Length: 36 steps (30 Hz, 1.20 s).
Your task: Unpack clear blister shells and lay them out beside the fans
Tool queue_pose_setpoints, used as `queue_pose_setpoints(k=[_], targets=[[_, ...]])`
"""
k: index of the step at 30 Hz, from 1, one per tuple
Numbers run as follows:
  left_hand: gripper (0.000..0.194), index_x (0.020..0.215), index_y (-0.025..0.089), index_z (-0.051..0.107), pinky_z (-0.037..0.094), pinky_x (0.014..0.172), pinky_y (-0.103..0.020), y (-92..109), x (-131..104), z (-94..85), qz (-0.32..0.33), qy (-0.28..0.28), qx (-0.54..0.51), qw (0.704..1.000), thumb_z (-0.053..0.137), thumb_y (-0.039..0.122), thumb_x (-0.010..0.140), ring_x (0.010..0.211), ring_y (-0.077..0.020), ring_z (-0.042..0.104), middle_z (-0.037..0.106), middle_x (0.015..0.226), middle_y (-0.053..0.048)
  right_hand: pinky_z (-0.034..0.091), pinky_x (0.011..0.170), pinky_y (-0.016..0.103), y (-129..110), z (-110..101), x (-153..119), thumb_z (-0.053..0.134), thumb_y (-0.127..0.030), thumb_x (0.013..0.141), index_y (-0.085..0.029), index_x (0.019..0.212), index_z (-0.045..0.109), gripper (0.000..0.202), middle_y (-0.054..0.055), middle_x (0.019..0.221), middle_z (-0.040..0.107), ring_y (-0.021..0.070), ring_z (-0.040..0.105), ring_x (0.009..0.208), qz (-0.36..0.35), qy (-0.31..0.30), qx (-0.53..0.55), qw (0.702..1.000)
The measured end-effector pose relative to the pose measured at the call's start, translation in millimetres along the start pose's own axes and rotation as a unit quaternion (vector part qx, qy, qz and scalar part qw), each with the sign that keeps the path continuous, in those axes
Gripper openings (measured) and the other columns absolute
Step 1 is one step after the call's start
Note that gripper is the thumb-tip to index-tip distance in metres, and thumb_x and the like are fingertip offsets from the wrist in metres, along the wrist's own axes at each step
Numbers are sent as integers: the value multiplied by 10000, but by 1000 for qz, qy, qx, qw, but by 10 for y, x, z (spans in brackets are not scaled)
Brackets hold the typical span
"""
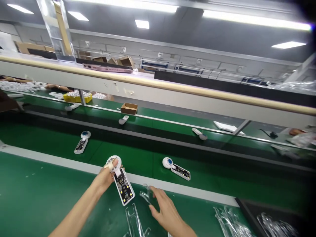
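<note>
Unlabelled fan board (122, 185) in left hand (105, 179); right hand (164, 207) on clear cover (146, 195).

Matt green belt (49, 197), glossy clear plastic cover (146, 195), white plastic device (120, 179)

Single head view, forward-down, close over green bench (37, 197).

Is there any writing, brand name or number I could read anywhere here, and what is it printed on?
No text can be read in this view.
Circuit board of the device in the left hand: small marks only, too blurred to read.
Blue-faced devices on the belt: no legible label.
Cardboard box and yellow tray: no print readable.
Clear plastic piece at the right hand: unmarked.
</note>
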State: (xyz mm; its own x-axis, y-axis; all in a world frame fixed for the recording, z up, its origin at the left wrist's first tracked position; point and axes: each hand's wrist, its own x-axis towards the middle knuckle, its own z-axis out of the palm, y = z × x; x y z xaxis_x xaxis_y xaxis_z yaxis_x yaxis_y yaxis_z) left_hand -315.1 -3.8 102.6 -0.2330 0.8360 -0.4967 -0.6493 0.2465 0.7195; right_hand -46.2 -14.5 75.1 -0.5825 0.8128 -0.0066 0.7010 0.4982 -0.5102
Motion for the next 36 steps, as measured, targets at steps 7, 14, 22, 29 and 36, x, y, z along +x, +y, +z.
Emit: queue_pose_setpoints(k=[7,14,22,29,36], targets=[[575,1146,224,482,472,675,-291,-106,-194,92,80,4,111,991,697,483,680,820,-204,623,635,986,-62,517,719,392,-780,335,316,490,-220,794,-217,1341,361,562,89,997,510,254,552,879,14,173,-15,985],[625,1162,212,489,457,644,-281,-55,-434,211,122,35,169,977,689,527,660,793,-196,604,616,1008,-81,513,675,461,-1001,608,437,424,-216,828,-195,1384,290,573,167,1078,520,327,534,929,42,211,-65,974],[581,1117,194,514,474,716,-293,-21,-532,258,135,28,81,987,721,482,656,871,-204,607,622,1017,-73,519,689,382,-828,631,402,385,-130,848,-306,1437,-80,771,119,1140,522,268,560,925,15,169,24,985],[486,993,131,630,485,751,-306,-259,-492,301,-21,-73,-11,997,766,411,620,877,-222,605,649,961,-92,481,752,444,-836,395,311,490,-111,783,-342,1424,209,738,107,1055,539,284,533,891,11,199,-19,980],[581,1087,183,592,478,750,-292,-408,-666,392,87,-17,93,992,735,500,621,1004,-248,560,610,1093,-79,494,688,282,-843,250,473,321,-459,899,-198,977,631,412,62,866,639,189,606,797,199,321,353,856]])
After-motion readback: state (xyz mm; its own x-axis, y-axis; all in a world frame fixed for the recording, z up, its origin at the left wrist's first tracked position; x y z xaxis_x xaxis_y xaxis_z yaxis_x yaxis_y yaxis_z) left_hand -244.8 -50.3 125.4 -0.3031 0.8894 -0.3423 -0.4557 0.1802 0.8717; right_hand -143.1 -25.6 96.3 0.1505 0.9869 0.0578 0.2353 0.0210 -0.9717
